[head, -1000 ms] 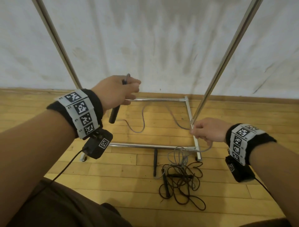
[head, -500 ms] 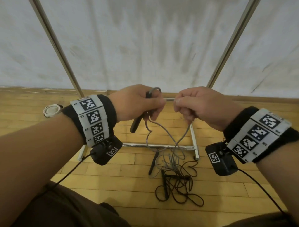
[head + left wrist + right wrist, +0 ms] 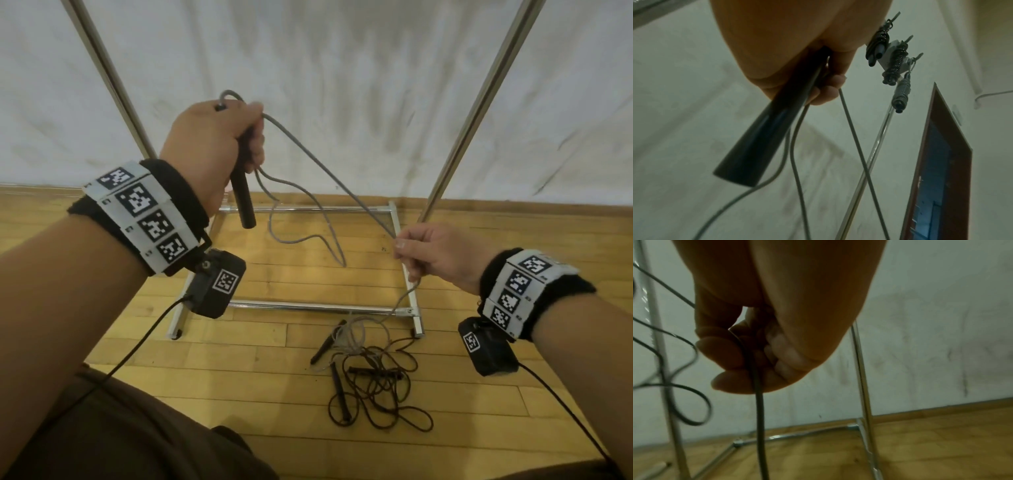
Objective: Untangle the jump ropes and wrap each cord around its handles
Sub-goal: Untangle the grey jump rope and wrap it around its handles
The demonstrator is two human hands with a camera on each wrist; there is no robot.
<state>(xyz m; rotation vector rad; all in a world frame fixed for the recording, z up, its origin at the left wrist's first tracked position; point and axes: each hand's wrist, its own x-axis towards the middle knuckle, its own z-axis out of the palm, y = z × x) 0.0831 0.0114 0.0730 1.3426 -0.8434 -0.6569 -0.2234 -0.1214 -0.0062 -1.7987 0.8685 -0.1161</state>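
Her left hand (image 3: 212, 150) grips a handle (image 3: 244, 200), right hand (image 3: 435, 255) pinches the grey cord (image 3: 329, 174); the black rope (image 3: 380, 394) lies tangled.

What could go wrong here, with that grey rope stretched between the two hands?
The grey cord runs from the right hand down into the pile of dark rope on the floor; pulling may tighten that tangle. Loose loops hanging under the left hand and its black handle could knot together.
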